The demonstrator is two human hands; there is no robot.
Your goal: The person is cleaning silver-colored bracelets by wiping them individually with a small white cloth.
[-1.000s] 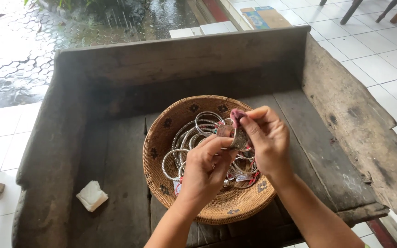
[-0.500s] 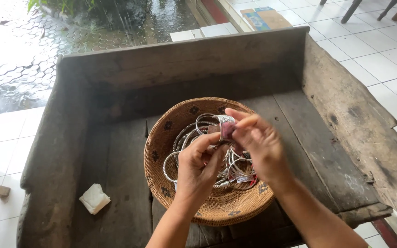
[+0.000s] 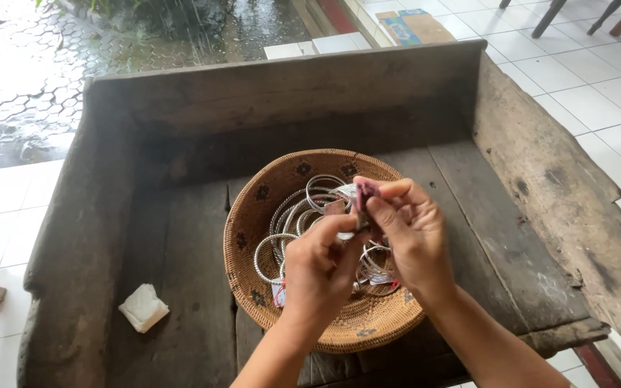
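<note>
A weathered wooden bench (image 3: 181, 237) with high dark sides is filling the view, standing on white floor tiles (image 3: 583, 79) beside a rain-wet paved yard (image 3: 30, 79). Nearest the camera, the person's two forearms are coming up from the bottom edge and meeting over a round woven basket (image 3: 267, 208) that is sitting on the seat planks. The left hand (image 3: 319, 269) is curled with its fingers drawn together, thumb pressed toward the fingertips, pinching the lower part of a small item; the right hand (image 3: 407, 230) is closing thumb and forefinger on a small pinkish tag (image 3: 365, 192) at the top of it. What exactly lies between the two pinches is too hidden to tell. Both hands are hovering directly above the basket, so anything slipping loose would likely be falling back into it. Under and behind the hands, a pile of thin silver bangles (image 3: 303, 215) is lying loosely in the bowl, some with little tags attached. To the left on the planks, well apart from the basket, a crumpled white tissue (image 3: 144, 307) is resting. Farther off, chair legs (image 3: 576, 14) are showing on the tiles.
</note>
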